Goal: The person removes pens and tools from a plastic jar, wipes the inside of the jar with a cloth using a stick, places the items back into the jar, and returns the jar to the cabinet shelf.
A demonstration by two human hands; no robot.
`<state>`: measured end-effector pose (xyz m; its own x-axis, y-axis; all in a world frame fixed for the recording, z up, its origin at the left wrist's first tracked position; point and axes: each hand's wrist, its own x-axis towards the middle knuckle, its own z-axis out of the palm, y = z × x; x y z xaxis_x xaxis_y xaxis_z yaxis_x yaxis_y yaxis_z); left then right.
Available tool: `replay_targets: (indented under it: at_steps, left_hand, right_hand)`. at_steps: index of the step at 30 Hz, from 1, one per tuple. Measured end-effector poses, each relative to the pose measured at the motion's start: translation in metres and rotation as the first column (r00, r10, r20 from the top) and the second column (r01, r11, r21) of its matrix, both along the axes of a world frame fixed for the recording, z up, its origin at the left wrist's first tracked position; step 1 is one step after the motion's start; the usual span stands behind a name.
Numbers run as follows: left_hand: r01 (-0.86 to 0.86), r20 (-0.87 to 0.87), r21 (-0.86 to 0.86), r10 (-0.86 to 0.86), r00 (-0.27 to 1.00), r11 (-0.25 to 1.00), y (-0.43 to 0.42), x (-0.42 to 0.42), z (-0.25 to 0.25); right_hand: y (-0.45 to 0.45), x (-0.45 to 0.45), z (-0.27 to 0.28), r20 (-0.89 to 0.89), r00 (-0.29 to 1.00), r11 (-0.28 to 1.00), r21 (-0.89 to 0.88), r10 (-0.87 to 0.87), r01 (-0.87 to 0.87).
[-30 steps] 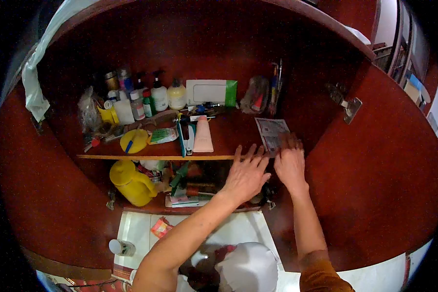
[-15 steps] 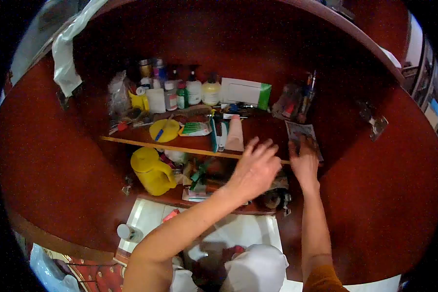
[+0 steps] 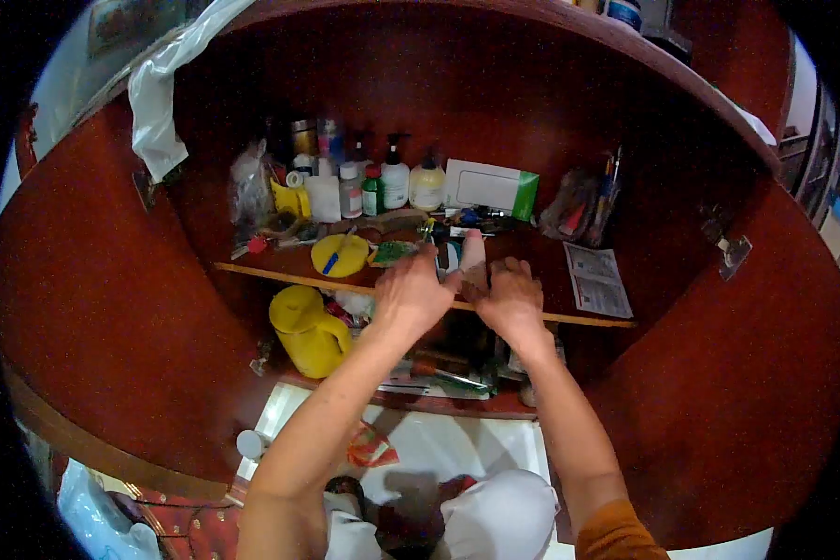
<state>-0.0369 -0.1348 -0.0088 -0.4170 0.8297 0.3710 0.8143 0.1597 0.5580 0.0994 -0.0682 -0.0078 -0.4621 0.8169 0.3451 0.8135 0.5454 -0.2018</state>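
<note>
My left hand [image 3: 414, 291] is at the shelf's front edge, over a teal-and-white tube [image 3: 453, 256] that it partly covers. Its thumb and index finger are apart, and no firm grip shows. Beside it, my right hand [image 3: 513, 297] rests with fingers spread just right of a pink tube [image 3: 474, 254], its thumb at the tube's lower end. Left of my hands lie a green-and-white packet [image 3: 389, 252] and a yellow round lid [image 3: 339, 256] with a blue pen-like stick [image 3: 334, 263] on it. A printed leaflet [image 3: 598, 281] lies flat at the right.
Several bottles [image 3: 395, 182] and a white-and-green box [image 3: 488, 189] stand along the back. A plastic bag [image 3: 565, 210] and pens are at the right. Below are a yellow jug [image 3: 306, 334] and assorted items. Cabinet sides [image 3: 719, 392] flank the shelf [image 3: 294, 274].
My right hand has left the leaflet and moved left to the pink tube. My left hand has shifted left over the teal-and-white tube. The leaflet now shows uncovered. The camera view has shifted slightly.
</note>
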Motion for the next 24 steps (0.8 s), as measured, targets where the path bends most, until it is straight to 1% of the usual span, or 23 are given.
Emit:
replay_targets:
  at_steps: [2,3,5,6,7,8,9,10,11,12,14,15,16,18,19,21,22,23,24]
  left_hand:
    - [0.013,-0.02,0.019,-0.012,1.0,1.0,0.003,0.004,-0.01]
    - [0.026,-0.037,0.034,-0.025,0.999,0.999,0.007,0.001,-0.017]
    - [-0.015,-0.003,0.017,0.015,1.0,1.0,0.013,-0.002,-0.023]
    - [-0.026,0.013,0.008,0.026,1.0,1.0,0.016,-0.001,-0.023]
    - [0.035,0.13,-0.101,-0.022,0.991,0.994,0.016,-0.004,-0.014]
    - [-0.042,0.084,-0.064,0.047,0.995,0.997,0.011,0.002,-0.009]
    - [-0.034,0.081,-0.037,0.037,0.996,0.999,0.011,0.004,-0.009]
    - [-0.028,0.079,-0.009,0.029,0.997,1.0,0.012,0.003,-0.009]
    - [0.004,0.118,-0.042,0.001,0.993,0.999,0.012,0.001,-0.007]
    - [0.022,0.141,-0.016,-0.02,0.99,1.0,0.013,0.0,-0.007]
    - [0.049,0.185,0.031,-0.054,0.981,0.998,0.014,-0.002,-0.009]
    - [0.038,0.185,0.036,-0.044,0.982,0.999,0.017,-0.003,-0.011]
    - [0.071,0.281,0.015,-0.072,0.957,0.997,0.016,-0.001,-0.007]
    - [0.139,0.467,-0.02,-0.114,0.877,0.99,0.013,0.002,0.003]
    - [0.132,0.512,0.06,-0.144,0.847,0.989,0.014,0.004,0.002]
    - [0.148,0.557,0.144,-0.203,0.805,0.979,0.013,0.015,0.006]
    - [0.154,0.575,0.184,-0.233,0.784,0.971,0.014,0.021,0.008]
    - [0.191,0.616,0.213,-0.283,0.735,0.958,0.016,0.027,0.006]
    - [0.224,0.653,0.243,-0.33,0.682,0.944,0.02,0.034,0.004]
  right_hand:
    - [0.011,-0.001,-0.015,-0.144,0.99,1.0,0.011,0.002,0.0]
    - [0.01,-0.001,-0.012,-0.229,0.973,0.999,-0.048,0.008,-0.019]
    - [0.009,-0.001,-0.003,-0.398,0.917,0.985,-0.16,-0.009,-0.06]
    - [0.014,-0.001,-0.007,-0.496,0.868,0.986,-0.128,0.034,-0.111]
    - [0.026,-0.001,-0.019,-0.586,0.807,0.984,-0.086,0.075,-0.154]
    - [0.04,0.001,-0.03,-0.668,0.735,0.981,-0.034,0.119,-0.19]
    - [0.053,0.005,-0.041,-0.725,0.681,0.961,-0.105,0.1,-0.254]
    - [0.049,0.014,-0.033,-0.811,0.584,0.945,-0.175,0.021,-0.277]
    - [0.04,0.024,-0.023,-0.876,0.477,0.92,-0.238,-0.065,-0.312]
    - [0.034,0.032,-0.019,-0.918,0.364,0.887,-0.291,-0.154,-0.359]
    - [0.05,0.061,-0.033,-0.97,0.235,0.958,-0.119,-0.056,-0.261]
    - [0.053,0.076,-0.029,-0.968,0.24,0.975,-0.117,-0.07,-0.187]
    - [0.058,0.093,-0.026,-0.966,0.245,0.987,-0.116,-0.086,-0.113]
    - [0.104,0.134,-0.053,-0.955,0.273,0.993,0.11,0.12,-0.052]
    - [0.094,0.151,-0.04,-0.84,0.539,0.988,0.019,-0.067,0.153]
    - [0.098,0.175,-0.045,-0.588,0.804,0.97,0.128,-0.092,0.205]
    - [0.098,0.18,-0.045,-0.431,0.895,0.959,0.186,-0.118,0.216]
    - [0.093,0.184,-0.046,-0.349,0.922,0.95,0.192,-0.168,0.246]
    - [0.086,0.182,-0.041,-0.322,0.926,0.945,0.187,-0.198,0.268]
